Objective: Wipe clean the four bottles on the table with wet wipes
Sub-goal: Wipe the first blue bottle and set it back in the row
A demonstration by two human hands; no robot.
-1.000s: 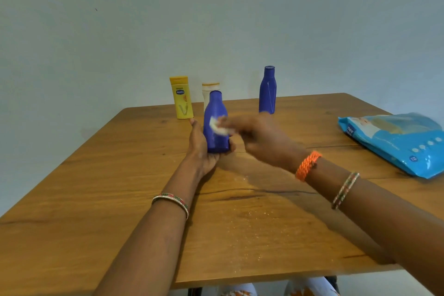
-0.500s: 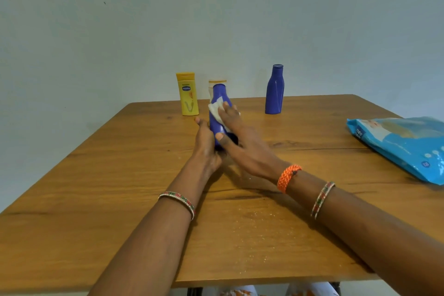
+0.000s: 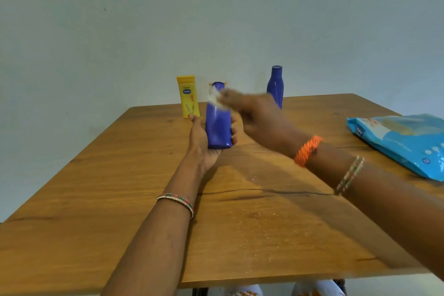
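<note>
left hand: my left hand (image 3: 204,142) is wrapped round the low part of the blue bottle (image 3: 218,127) and holds it up off the wooden table (image 3: 120,199), top end pointing away from me.
right hand: my right hand (image 3: 259,115) is blurry. it pinches a small white wet wipe (image 3: 216,98) and presses it on the neck of the bottle, just under the cap.
other bottles: a yellow bottle (image 3: 188,96) stands at the far edge of the table, just behind my left hand. a second blue bottle (image 3: 275,86) stands to the right of it. a fourth one peeks out behind the cap of the held bottle, but i can only see a tiny bit.
how it handles: i think the held bottle is light, stiff plastic. it looks smooth and shiny, so it may get slippery when wet. the fat low part is the best place to hold it, so the top stays free for the wipe.
writing: the yellow bottle has a blue badge that looks like vaseline. the blue wet wipes pack (image 3: 403,142) lies at the right side of the table, and i can read "mee mee" on it. the blue bottles show no words i can read.
</note>
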